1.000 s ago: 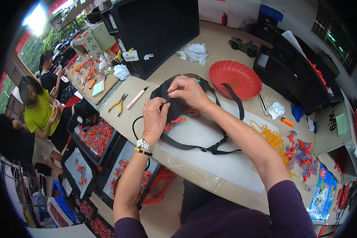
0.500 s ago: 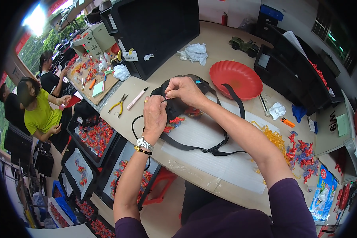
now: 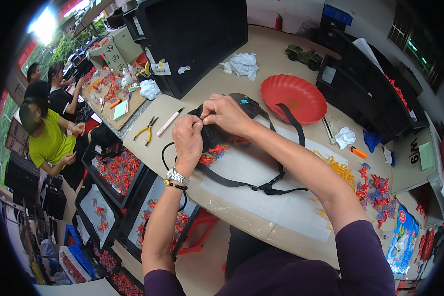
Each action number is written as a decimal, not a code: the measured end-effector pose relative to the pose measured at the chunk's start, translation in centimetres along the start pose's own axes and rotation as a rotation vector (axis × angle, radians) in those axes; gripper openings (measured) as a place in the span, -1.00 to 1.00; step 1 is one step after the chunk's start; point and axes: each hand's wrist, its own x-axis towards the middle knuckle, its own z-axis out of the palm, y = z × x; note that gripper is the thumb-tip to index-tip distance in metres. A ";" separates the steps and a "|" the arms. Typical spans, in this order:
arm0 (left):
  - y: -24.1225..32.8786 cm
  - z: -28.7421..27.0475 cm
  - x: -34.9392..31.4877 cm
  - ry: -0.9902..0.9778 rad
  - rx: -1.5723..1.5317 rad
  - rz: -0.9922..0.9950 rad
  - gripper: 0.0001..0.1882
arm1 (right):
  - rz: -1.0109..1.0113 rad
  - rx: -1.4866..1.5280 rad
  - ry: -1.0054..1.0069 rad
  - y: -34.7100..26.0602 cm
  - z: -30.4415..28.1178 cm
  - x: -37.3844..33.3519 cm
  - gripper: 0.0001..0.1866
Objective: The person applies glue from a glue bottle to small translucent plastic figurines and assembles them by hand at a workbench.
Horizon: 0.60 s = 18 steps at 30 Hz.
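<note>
Above a black mesh bag [image 3: 209, 138] on the table, the fingertips of my two hands meet in a tight pinch. My left hand [image 3: 187, 140], with a watch and a beaded bracelet on its wrist, is closed at the bag's left side. My right hand [image 3: 226, 114] is closed too, its thumb and index finger touching the left fingertips. Whatever they pinch is hidden or too small to name. A black strap [image 3: 232, 183] with a buckle loops toward me from the bag. Small red and blue plastic figures [image 3: 212, 154] lie beside the bag.
Yellow-handled pliers [image 3: 145, 130] and a pink-white pen-like tool [image 3: 170, 122] lie left. A red scalloped bowl [image 3: 293, 100] stands behind right. Yellow rings [image 3: 338, 170] and more figures [image 3: 377, 197] lie right. Black trays [image 3: 116, 195] stand left; co-workers sit farther left.
Both my hands have shifted slightly left, and their fingertips are now closer together. At the far left, the co-worker in yellow has moved an arm, and another person's head has come into view.
</note>
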 end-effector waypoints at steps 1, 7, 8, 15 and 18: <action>0.0 -0.1 0.1 0.004 -0.009 -0.024 -0.95 | -0.023 -0.010 0.005 0.0 -0.1 0.0 -0.83; -0.2 -0.6 0.0 -0.036 -0.057 -0.099 -0.94 | -0.083 -0.080 -0.010 0.0 0.2 -1.1 -0.77; -0.2 -0.8 0.0 -0.083 -0.057 -0.120 -0.94 | -0.054 -0.095 -0.055 0.0 0.1 -1.4 -0.72; 1.5 -2.8 0.3 -0.292 0.196 -0.137 -0.88 | -0.049 -0.343 0.075 -2.2 -5.1 -5.0 -0.53; 2.7 -4.0 0.1 -0.267 0.278 -0.024 -0.79 | 0.103 -0.556 0.012 -3.0 -10.3 -7.0 -0.85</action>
